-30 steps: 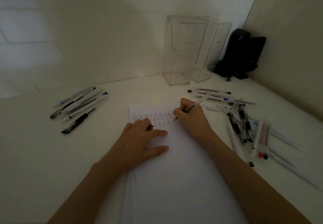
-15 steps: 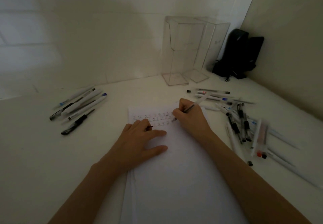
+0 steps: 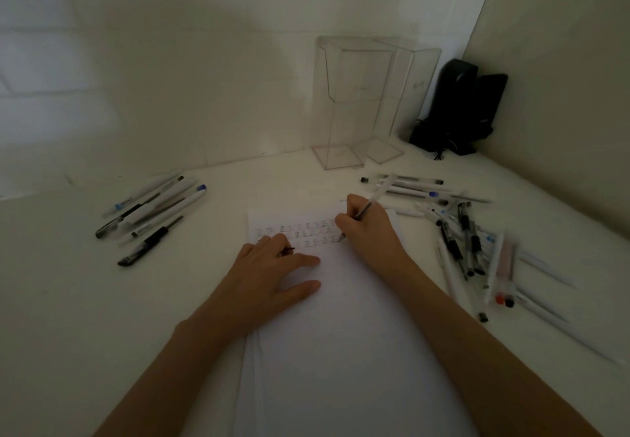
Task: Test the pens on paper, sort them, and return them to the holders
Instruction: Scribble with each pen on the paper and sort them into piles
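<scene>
My right hand [image 3: 370, 228] has its fingers clamped on a pen [image 3: 371, 203], tip on the far end of the paper [image 3: 341, 351]. My left hand [image 3: 269, 276] lies flat, fingers spread. If it lifts, the sheet may slide and smear; I might then mix this pen into the untested heap [image 3: 470, 242] on the right.

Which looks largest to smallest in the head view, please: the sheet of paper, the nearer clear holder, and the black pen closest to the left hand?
1. Sheet of paper, though nearness to the camera inflates it.
2. Nearer clear holder.
3. Black pen.
</scene>
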